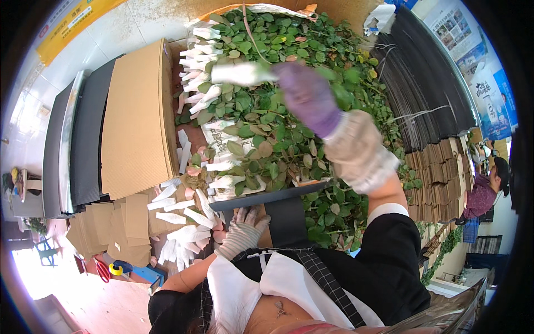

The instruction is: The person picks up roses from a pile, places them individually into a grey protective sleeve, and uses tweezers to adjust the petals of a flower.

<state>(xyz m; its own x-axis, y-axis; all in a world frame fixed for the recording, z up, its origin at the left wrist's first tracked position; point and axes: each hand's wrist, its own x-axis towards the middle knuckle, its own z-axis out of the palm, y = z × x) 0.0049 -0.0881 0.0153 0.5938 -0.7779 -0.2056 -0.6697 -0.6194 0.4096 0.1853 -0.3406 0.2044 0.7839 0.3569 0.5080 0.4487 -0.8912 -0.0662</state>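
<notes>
My right hand (307, 96), in a purple glove with a pale cuff, is raised over a bed of leafy stems and smeared by motion. Its fingers close round a leafy rose stem whose head end wears a white mesh sleeve (240, 73), pointing left. My left hand (246, 225), in a striped whitish glove, lies close to my body, fingers stretched flat on brown cardboard. Its fingertips reach the raised edge of a black sheet (267, 196). Beyond that sheet, leafy rose stems (278, 145) lie with white-sleeved heads to the left.
Loose white mesh sleeves (181, 245) are heaped left of my left hand. Upright cardboard sheets (136, 119) stand at left; black sheets (428, 72) and brown cardboard (436, 175) are stacked at right. Red scissors (102, 269) and yellow tape (115, 269) lie lower left. Another person (485, 192) is far right.
</notes>
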